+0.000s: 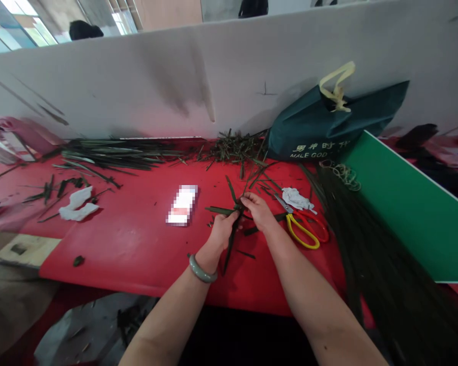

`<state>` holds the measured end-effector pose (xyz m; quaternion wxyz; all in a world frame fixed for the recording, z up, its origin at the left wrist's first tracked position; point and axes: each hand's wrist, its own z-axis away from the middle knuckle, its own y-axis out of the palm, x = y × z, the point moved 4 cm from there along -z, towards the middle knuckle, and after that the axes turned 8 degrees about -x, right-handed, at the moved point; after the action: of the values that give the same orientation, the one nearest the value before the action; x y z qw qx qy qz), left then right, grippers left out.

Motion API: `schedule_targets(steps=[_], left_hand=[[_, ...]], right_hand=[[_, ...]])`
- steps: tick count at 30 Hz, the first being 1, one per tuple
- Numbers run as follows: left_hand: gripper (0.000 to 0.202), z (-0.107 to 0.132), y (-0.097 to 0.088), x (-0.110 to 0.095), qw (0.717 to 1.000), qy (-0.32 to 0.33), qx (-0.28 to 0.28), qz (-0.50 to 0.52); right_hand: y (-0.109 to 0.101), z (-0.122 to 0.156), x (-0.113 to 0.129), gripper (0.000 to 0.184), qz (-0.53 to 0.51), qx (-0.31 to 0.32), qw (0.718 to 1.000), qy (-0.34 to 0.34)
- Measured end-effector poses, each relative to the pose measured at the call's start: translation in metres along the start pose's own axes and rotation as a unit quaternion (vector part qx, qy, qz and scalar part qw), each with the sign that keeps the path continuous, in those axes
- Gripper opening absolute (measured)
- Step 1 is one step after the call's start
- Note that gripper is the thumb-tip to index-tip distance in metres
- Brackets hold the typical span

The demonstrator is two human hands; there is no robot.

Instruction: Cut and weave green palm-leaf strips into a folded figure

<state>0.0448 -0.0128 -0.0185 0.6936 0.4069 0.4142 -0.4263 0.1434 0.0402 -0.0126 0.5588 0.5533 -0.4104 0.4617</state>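
Observation:
Both my hands meet over the middle of the red table (130, 239). My left hand (222, 230), with a pale green bangle on its wrist, pinches a crossed bunch of dark green leaf strips (229, 208). My right hand (257, 211) has its fingers closed on the same strips from the right. One long strip hangs down from the bunch toward me. Right of my right hand lie scissors (303, 229) with one yellow and one red handle, shut, next to a crumpled white tissue (295, 198).
A long dark bundle of leaves (370, 254) runs along the right. A dark green cloth bag (328, 127) leans on the white partition, with rubber bands (343, 173) below it. Cut scraps (232, 147) and long leaves (114, 155) lie at the back. A white cloth (76, 206) sits left.

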Motion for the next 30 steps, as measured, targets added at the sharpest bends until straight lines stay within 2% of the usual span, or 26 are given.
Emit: schedule_targets(steps=[2, 5, 8, 10, 12, 13, 15, 17, 19, 21, 23, 25, 28, 30], left_hand=[[0.021, 0.007, -0.006, -0.001, 1.000, 0.001, -0.013, -0.001], [0.022, 0.016, -0.016, -0.001, 0.999, 0.006, -0.036, -0.001], [0.024, 0.024, -0.025, 0.001, 0.998, 0.020, -0.051, -0.010], [0.024, 0.028, -0.028, 0.003, 0.998, 0.045, -0.051, -0.018], [0.023, 0.032, -0.030, 0.006, 0.996, 0.072, -0.050, -0.023], [0.022, 0.034, -0.030, 0.007, 0.996, 0.075, -0.049, -0.025], [0.024, 0.038, -0.030, 0.011, 0.997, 0.062, -0.048, -0.020], [0.026, 0.045, -0.029, 0.014, 0.998, 0.050, -0.049, -0.005], [0.027, 0.053, -0.028, 0.015, 0.998, 0.050, -0.048, 0.010], [0.027, 0.062, -0.029, 0.017, 0.997, 0.061, -0.048, 0.024], [0.026, 0.070, -0.030, 0.019, 0.995, 0.075, -0.053, 0.037], [0.026, 0.075, -0.033, 0.023, 0.995, 0.073, -0.060, 0.046], [0.028, 0.078, -0.037, 0.029, 0.995, 0.063, -0.068, 0.047], [0.029, 0.078, -0.037, 0.032, 0.994, 0.070, -0.064, 0.045]], right_hand=[[0.001, 0.000, 0.001, 0.018, 0.035, 0.031, 0.999, -0.017], [0.000, 0.005, 0.011, 0.021, 0.196, 0.023, 0.976, -0.092], [0.002, 0.021, 0.031, 0.022, 0.354, 0.000, 0.910, -0.215], [0.011, 0.037, 0.040, 0.020, 0.411, 0.037, 0.864, -0.286], [0.020, 0.050, 0.041, 0.018, 0.465, 0.072, 0.827, -0.309], [0.022, 0.055, 0.039, 0.016, 0.484, 0.075, 0.817, -0.304], [0.024, 0.061, 0.033, 0.014, 0.480, 0.061, 0.829, -0.281], [0.022, 0.065, 0.024, 0.014, 0.412, 0.023, 0.876, -0.250], [0.017, 0.070, 0.012, 0.014, 0.295, -0.036, 0.933, -0.204], [0.012, 0.076, -0.002, 0.017, 0.191, -0.095, 0.966, -0.145], [0.010, 0.084, -0.012, 0.020, 0.153, -0.122, 0.974, -0.112], [0.010, 0.092, -0.013, 0.020, 0.176, -0.124, 0.968, -0.130], [0.011, 0.099, -0.003, 0.019, 0.259, -0.069, 0.946, -0.185], [0.011, 0.100, 0.001, 0.017, 0.301, -0.025, 0.933, -0.197]])
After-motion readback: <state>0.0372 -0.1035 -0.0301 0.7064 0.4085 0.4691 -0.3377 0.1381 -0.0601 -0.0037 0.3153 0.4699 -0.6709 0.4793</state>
